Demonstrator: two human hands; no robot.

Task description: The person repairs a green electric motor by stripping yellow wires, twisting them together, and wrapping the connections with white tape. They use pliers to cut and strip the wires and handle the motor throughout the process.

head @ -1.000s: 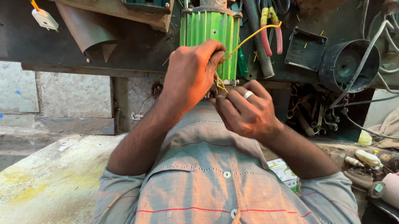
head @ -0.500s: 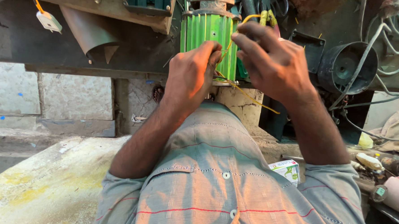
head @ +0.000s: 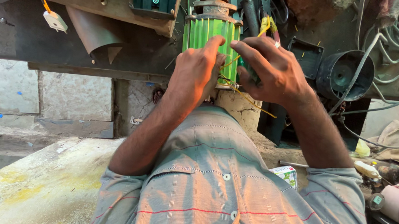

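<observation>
A: Where is the green finned motor body (head: 210, 41)?

B: Standing on a pale block (head: 241, 110), straight ahead of the chest and between the two hands. Its long axis runs up and down in the head view, with a rusty cap and shaft end at the top.

A: Left hand (head: 196, 72)?

B: Pressed flat against the lower front of the body, fingers (head: 213, 44) laid up along the fins and only loosely curled. It braces the body rather than closing around it. Whether the thumb pinches a wire I cannot tell; it is hidden behind the palm.

A: Right hand (head: 273, 70)?

B: On the right flank of the body, fingers bent over and spread partway. They seem to be closed on a small dark green piece at the motor's side. I cannot make out what that piece is.

A: And the yellow wires (head: 247, 97)?

B: They leave the lower end of the body in the gap between the hands. One strand trails down and right across the block.

A: Which hand is nearer the wires?

B: Both are close. The left hand's heel sits just beside where they emerge; the right hand is above and to their right. The wire ends lie below both sets of fingertips.
</observation>
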